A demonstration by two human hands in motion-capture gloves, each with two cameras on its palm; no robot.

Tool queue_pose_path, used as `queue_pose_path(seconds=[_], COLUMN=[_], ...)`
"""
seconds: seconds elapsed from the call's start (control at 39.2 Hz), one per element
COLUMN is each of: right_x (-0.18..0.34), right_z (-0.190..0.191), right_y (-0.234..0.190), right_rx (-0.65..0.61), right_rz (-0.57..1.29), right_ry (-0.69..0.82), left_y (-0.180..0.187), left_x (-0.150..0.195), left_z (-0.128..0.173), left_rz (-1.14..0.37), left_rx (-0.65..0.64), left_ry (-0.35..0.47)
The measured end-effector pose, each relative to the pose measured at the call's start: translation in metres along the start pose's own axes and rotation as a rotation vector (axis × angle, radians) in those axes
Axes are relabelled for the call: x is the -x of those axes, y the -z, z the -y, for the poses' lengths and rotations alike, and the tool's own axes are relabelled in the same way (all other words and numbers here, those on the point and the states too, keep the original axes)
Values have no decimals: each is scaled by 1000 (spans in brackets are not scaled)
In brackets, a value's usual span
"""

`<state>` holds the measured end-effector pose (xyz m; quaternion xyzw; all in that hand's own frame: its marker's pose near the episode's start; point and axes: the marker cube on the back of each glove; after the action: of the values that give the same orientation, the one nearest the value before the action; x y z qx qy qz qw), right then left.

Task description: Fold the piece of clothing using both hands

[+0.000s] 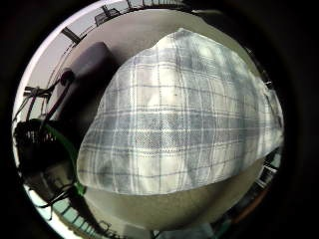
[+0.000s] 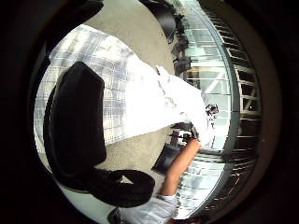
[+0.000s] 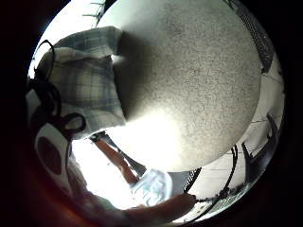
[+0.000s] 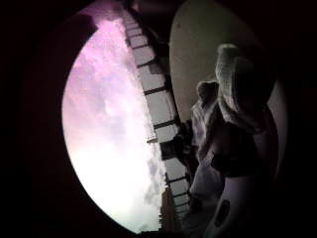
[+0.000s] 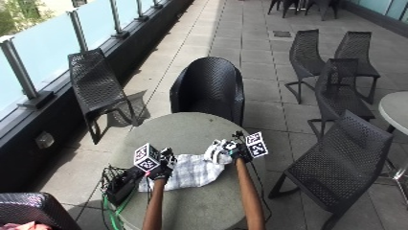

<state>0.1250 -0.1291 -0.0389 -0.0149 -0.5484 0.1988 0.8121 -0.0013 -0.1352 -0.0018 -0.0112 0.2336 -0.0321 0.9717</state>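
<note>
A pale blue and white plaid garment (image 5: 191, 173) lies on the round grey table (image 5: 191, 129). My left hand (image 5: 161, 171) rests on its left end. In the left thumb side view the black thumb (image 2: 74, 126) lies out over the plaid (image 2: 140, 93). Below the left palm the cloth (image 1: 184, 114) spreads flat. My right hand (image 5: 239, 153) grips the garment's bunched right end (image 5: 217, 152), raised a little off the table. That bunch (image 4: 237, 84) sits close to the right palm, and more cloth (image 3: 90, 90) hangs beside bare tabletop (image 3: 189, 85).
A black box with green cable (image 5: 121, 184) sits on the table's left rim beside my left forearm. A black wicker chair (image 5: 207, 86) stands behind the table, with more chairs (image 5: 338, 158) at the right. A glass railing (image 5: 38, 52) runs along the left.
</note>
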Motion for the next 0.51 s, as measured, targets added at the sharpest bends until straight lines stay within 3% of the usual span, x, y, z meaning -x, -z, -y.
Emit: queue_pose_path(seconds=[0.08,0.18,0.28,0.36,0.51], right_x=[31,62,97,115,115], right_z=[-8,-29,-28,-34,-64], right_y=[-19,-56,-99,-135,-197], right_rx=[22,103,60,109,248], right_rz=[-22,-87,-145,-184,-465], right_ry=[62,-60,164,282,110], left_y=[14,47,70,76,80], left_x=[11,9,8,13,22], left_z=[23,18,6,0,-9], left_rz=[-77,-94,-14,51,72], left_rx=[-108,-243,-339,-383,-404], left_ry=[-14,-11,-8,9,24])
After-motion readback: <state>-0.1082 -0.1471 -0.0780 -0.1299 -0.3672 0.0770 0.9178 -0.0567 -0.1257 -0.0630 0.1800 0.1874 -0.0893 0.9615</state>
